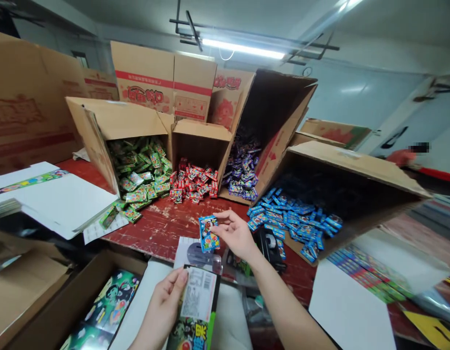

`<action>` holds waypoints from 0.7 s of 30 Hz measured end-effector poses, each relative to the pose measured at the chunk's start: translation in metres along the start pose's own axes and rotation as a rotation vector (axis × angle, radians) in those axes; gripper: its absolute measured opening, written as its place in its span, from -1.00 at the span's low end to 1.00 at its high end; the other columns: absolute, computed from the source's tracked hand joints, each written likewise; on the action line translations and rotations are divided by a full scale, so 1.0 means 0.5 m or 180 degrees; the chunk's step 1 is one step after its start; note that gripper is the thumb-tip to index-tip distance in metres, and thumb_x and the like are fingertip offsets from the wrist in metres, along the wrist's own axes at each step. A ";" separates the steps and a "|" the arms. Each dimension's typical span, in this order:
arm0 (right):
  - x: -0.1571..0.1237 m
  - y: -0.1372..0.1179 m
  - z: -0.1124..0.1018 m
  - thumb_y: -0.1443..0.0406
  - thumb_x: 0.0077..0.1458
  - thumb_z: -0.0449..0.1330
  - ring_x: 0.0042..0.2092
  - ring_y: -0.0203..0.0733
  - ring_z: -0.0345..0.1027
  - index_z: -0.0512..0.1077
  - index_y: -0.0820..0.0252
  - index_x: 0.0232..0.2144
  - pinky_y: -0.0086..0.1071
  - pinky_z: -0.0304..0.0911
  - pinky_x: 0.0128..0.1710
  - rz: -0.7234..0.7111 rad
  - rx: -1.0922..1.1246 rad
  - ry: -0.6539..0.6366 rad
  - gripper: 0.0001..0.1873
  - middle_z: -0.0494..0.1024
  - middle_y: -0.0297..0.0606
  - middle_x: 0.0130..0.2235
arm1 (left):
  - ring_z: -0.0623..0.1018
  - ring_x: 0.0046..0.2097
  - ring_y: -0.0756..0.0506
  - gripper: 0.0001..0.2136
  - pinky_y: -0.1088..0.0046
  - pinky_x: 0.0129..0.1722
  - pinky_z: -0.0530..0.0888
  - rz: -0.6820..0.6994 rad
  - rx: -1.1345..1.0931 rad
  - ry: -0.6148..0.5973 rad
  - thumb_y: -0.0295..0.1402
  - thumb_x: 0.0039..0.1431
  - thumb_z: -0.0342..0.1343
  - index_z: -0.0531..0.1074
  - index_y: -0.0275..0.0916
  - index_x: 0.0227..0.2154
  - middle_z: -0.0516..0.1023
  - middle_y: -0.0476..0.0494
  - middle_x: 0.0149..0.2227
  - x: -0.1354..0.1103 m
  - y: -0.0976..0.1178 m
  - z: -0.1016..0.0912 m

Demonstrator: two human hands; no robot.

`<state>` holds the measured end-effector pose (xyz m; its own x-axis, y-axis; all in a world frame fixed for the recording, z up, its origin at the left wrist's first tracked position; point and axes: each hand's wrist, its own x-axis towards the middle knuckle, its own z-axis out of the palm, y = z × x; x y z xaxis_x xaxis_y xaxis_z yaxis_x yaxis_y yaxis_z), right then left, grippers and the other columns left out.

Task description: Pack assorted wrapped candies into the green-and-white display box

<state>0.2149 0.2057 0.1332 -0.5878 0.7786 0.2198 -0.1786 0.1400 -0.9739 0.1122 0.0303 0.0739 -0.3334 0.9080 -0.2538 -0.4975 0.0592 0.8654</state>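
Observation:
Between the thumb and fingers of my right hand [234, 236] is a small blue candy packet [208, 234], held upright above the red table's front edge. My left hand [164, 306] grips the upper left edge of a dark printed box [198, 306] with a white label and green side, close to me. The blue packet is above that box and apart from it. Just beyond my right hand, blue packets [290, 216] spill from a carton lying on its side. Red packets [194, 181], green packets [147, 170] and purple packets [243, 167] fill the cartons farther left.
A carton [101, 272] at the lower left holds printed green boxes [117, 296]. White card sheets [60, 199] lie at left. A black tape dispenser [270, 248] stands beside my right wrist. An open display box [371, 272] with coloured packets sits at right. A person's arm [402, 156] shows far right.

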 end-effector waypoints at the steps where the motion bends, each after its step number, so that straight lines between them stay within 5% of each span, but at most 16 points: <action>1: 0.003 -0.006 0.003 0.23 -0.20 0.42 -0.46 -0.36 0.41 0.36 0.18 -0.29 -0.46 0.34 -0.40 -0.0040 0.0011 0.0045 -0.58 0.50 -0.40 -0.43 | 0.51 -0.46 -0.04 -0.63 0.54 -0.46 0.39 0.0013 -0.0001 0.0004 -0.06 0.00 0.21 0.53 -0.29 -0.30 0.62 -0.08 -0.47 -0.003 0.000 0.001; 6: -0.001 -0.018 0.026 0.16 -0.18 0.40 -0.48 -0.34 0.41 0.36 0.12 -0.31 -0.42 0.37 -0.42 -0.0419 0.0128 0.0301 -0.61 0.52 -0.39 -0.43 | 0.53 -0.42 -0.05 -0.61 0.54 -0.39 0.42 -0.0030 -0.0011 -0.0032 -0.03 -0.04 0.23 0.54 -0.26 -0.29 0.63 -0.07 -0.44 0.004 -0.007 -0.003; 13: -0.020 0.009 0.004 0.23 -0.11 0.35 -0.34 -0.25 0.48 0.50 0.17 -0.26 -0.40 0.36 -0.34 0.0115 -0.0563 -0.0695 -0.71 0.59 -0.29 -0.29 | 0.57 -0.32 -0.12 -0.59 0.49 -0.28 0.45 -0.0019 0.0043 0.0007 0.00 -0.13 0.27 0.57 -0.26 -0.35 0.65 -0.11 -0.40 0.035 -0.016 -0.032; 17: -0.015 -0.009 -0.001 0.24 -0.03 0.29 -0.21 -0.17 0.44 0.55 0.14 -0.18 -0.32 0.33 -0.21 -0.0088 -0.1204 -0.1302 -0.70 0.58 -0.24 -0.22 | 0.59 -0.33 -0.15 -0.59 0.41 -0.23 0.46 0.0012 -0.0133 -0.0222 0.00 -0.09 0.24 0.56 -0.27 -0.35 0.65 -0.12 -0.43 0.049 -0.029 -0.035; 21: -0.007 -0.010 -0.001 0.25 0.04 0.23 -0.22 -0.18 0.41 0.52 0.13 -0.11 -0.32 0.30 -0.21 -0.0205 -0.1453 -0.1366 -0.69 0.55 -0.22 -0.24 | 0.58 -0.37 -0.14 -0.61 0.40 -0.31 0.46 0.0089 -0.0315 -0.0119 -0.03 -0.06 0.24 0.54 -0.26 -0.31 0.65 -0.11 -0.44 0.048 -0.040 -0.020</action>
<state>0.2182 0.2029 0.1373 -0.8683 0.4584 0.1898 0.0748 0.4993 -0.8632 0.1061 0.0470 0.0463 -0.3191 0.9236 -0.2124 -0.5659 -0.0059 0.8245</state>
